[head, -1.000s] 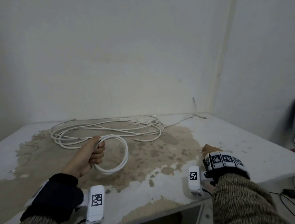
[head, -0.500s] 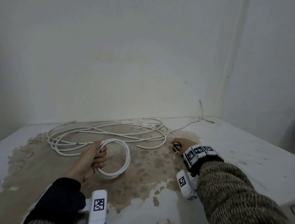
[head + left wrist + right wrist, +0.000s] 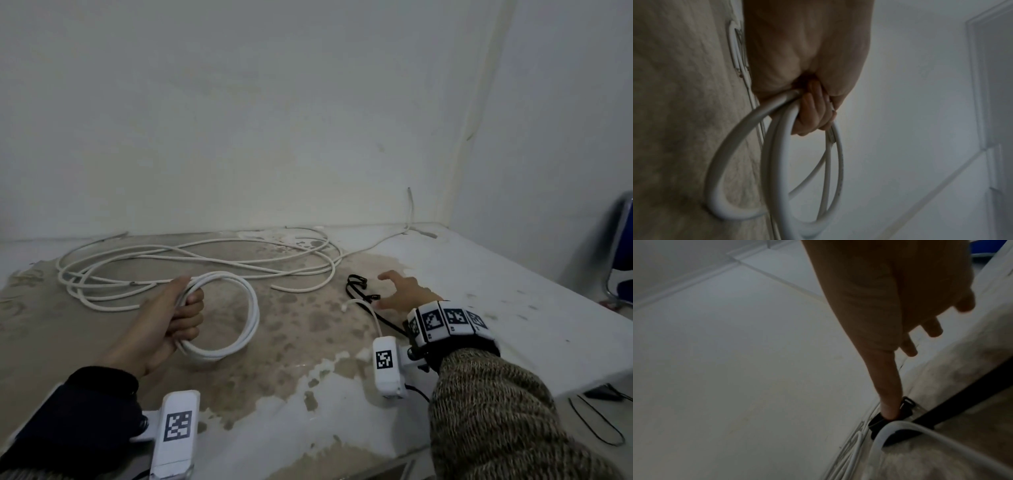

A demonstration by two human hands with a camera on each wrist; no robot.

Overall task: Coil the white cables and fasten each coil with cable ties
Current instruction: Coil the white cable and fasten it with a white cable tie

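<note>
My left hand (image 3: pixel 181 308) grips a small coil of white cable (image 3: pixel 251 308), held upright just above the stained table (image 3: pixel 308 387). In the left wrist view my fingers (image 3: pixel 813 113) are curled round several loops of the coil (image 3: pixel 774 162). More loose white cable (image 3: pixel 205 255) lies spread along the back of the table. My right hand (image 3: pixel 399 291) hovers open with spread fingers over black cable ties (image 3: pixel 356 286) lying on the table. In the right wrist view one straight fingertip (image 3: pixel 889 410) touches a black tie (image 3: pixel 906 407).
A thin white lead (image 3: pixel 364 306) runs from my right wrist unit across the ties. Walls meet in a corner behind the table. A blue chair (image 3: pixel 621 246) stands at the far right, and a black wire (image 3: pixel 599 425) lies on the floor beyond the table's right edge.
My right hand moved from the table's front right edge to the middle and opened, and black ties now lie beside it. The left hand kept hold of the coil.
</note>
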